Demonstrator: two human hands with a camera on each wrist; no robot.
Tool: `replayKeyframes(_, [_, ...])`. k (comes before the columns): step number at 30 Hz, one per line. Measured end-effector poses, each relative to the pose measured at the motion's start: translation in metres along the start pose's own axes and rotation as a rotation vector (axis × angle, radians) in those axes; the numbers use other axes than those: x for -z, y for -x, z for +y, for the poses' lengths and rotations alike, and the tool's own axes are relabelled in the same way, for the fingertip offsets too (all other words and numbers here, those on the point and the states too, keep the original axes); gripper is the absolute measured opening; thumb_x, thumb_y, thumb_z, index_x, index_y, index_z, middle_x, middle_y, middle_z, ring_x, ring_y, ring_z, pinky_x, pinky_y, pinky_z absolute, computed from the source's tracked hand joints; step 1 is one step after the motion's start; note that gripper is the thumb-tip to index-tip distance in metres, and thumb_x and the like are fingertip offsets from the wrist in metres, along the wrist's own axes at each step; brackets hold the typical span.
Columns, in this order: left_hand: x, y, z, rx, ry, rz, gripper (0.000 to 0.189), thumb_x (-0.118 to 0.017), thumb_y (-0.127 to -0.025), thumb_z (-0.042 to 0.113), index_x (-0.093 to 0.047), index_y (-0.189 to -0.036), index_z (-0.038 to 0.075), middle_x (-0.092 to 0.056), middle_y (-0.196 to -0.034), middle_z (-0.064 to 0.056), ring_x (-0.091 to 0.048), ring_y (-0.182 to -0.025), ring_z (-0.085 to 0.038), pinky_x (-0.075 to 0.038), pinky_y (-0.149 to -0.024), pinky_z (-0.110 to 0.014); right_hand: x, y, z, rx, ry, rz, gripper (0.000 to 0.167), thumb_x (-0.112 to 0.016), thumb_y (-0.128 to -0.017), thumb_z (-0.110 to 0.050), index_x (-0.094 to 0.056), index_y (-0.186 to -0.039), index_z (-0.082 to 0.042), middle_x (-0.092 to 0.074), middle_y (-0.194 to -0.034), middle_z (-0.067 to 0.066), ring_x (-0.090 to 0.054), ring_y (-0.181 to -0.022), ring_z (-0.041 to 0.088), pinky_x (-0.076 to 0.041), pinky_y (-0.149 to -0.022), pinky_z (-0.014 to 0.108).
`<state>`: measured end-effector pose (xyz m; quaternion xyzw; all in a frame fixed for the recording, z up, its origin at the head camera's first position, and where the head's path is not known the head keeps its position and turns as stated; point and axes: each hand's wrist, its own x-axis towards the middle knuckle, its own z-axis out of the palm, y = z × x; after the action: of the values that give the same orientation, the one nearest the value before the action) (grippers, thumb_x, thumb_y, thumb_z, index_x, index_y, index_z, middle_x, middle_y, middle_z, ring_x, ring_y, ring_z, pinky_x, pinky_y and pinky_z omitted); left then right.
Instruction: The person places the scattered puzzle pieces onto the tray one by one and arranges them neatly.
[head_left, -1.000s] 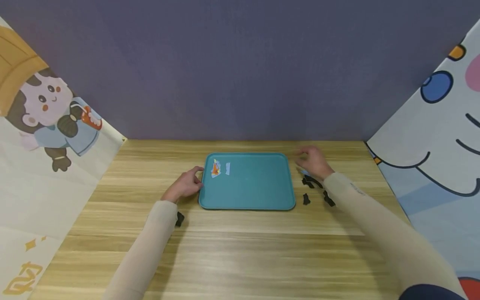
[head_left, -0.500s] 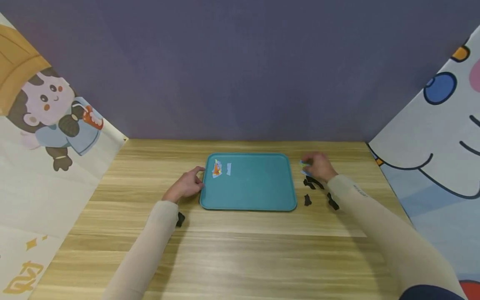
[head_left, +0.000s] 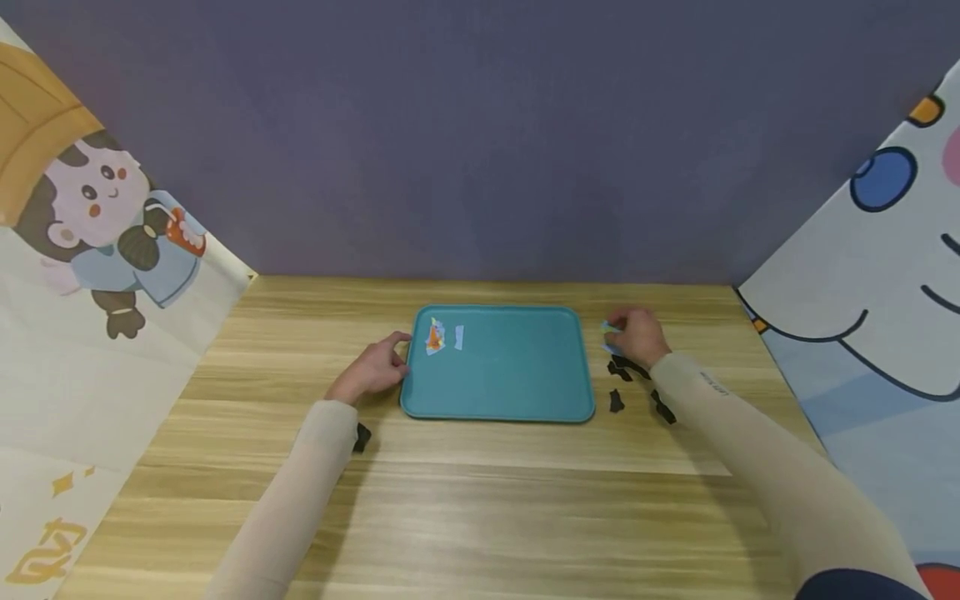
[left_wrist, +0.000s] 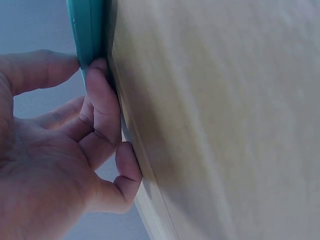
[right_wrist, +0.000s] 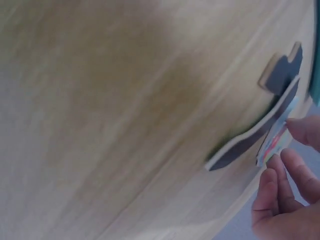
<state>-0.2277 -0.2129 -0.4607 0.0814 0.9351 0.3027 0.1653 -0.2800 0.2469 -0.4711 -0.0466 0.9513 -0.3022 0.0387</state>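
Observation:
My left hand (head_left: 371, 368) is at the left edge of a teal tray (head_left: 517, 367). In the left wrist view, its thumb and a curled finger pinch the tray's rim (left_wrist: 87, 30), with the other fingers bent beneath. On the tray's upper left lie an orange-and-blue puzzle piece (head_left: 435, 336) and a narrow pale-blue piece (head_left: 459, 337). Right of the tray, my right hand (head_left: 640, 337) pinches a colourful flat puzzle piece (right_wrist: 275, 142) between thumb and fingers, low over the table. Just beside it lies a long curved dark piece (right_wrist: 250, 137).
Several dark pieces lie right of the tray, among them a small one (head_left: 617, 401) and one by the sleeve (head_left: 663, 407). Another dark piece (head_left: 362, 437) pokes out beside the left sleeve. The wooden table (head_left: 480, 517) ends at a grey-purple partition (head_left: 480, 142).
My right hand has moved slightly right, away from the tray's upper right corner, and its fingers have closed on the colourful puzzle piece. The left hand stays at the tray's edge.

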Motion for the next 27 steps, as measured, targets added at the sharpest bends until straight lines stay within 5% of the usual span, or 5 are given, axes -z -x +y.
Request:
replayKeyframes(8, [-0.002, 0.001, -0.001, -0.007, -0.001, 0.013, 0.061, -0.062, -0.085, 0.009, -0.037, -0.140, 0.005, -0.065, -0.092, -0.011, -0.060, -0.080, -0.021, -0.048, -0.075, -0.038, 0.000, 0.002, -0.009, -0.002, -0.027, 0.041, 0.032, -0.069, -0.083, -0.013, -0.064, -0.110, 0.005, -0.062, -0.109, 0.022, -0.058, -0.097, 0.034, -0.048, -0.081, 0.045])
replayKeyframes(15, [-0.002, 0.001, -0.003, -0.004, -0.006, 0.009, 0.060, -0.062, -0.086, 0.008, -0.037, -0.140, 0.005, -0.065, -0.092, -0.011, -0.059, -0.080, -0.021, -0.048, -0.074, -0.038, 0.000, 0.001, -0.030, 0.100, -0.038, 0.121, 0.028, -0.071, -0.081, -0.013, -0.067, -0.103, 0.004, -0.065, -0.103, 0.020, -0.061, -0.091, 0.033, -0.049, -0.078, 0.044])
replayKeyframes(27, [-0.001, 0.001, 0.000, -0.006, -0.001, 0.012, 0.060, -0.063, -0.085, 0.009, -0.037, -0.140, 0.005, -0.065, -0.091, -0.011, -0.060, -0.081, -0.022, -0.048, -0.076, -0.039, -0.005, 0.000, -0.060, 0.189, -0.043, 0.105, 0.024, -0.070, -0.082, -0.013, -0.067, -0.102, 0.000, -0.062, -0.104, 0.016, -0.059, -0.093, 0.030, -0.048, -0.077, 0.042])
